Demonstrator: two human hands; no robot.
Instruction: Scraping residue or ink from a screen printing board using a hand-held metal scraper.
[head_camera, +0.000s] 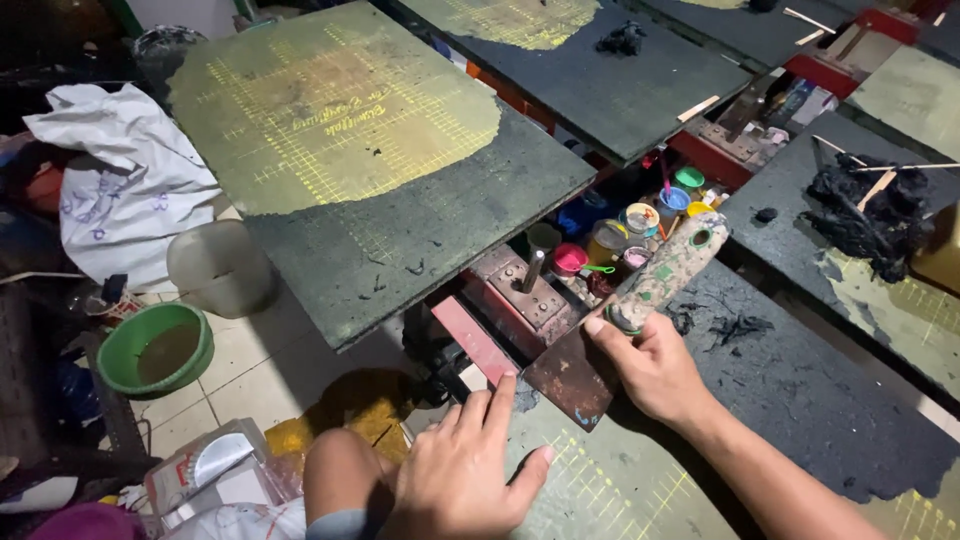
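Gripping scraper right hand; blade edge hidden beneath palm.

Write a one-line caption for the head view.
Right hand holds a paint-stained scraper over a dark board, left hand flat beside it, small paint jars behind.

One head-worn camera looks steeply down, close over the person's hands, across printing boards toward the floor.

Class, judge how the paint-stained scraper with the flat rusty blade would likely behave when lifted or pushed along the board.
The paint-stained scraper probably stays stiff: its blade looks like flat metal. The thick handle, gripped by the right hand, seems blade-heavy and unlikely to roll. Its crusted paint likely aids grip.
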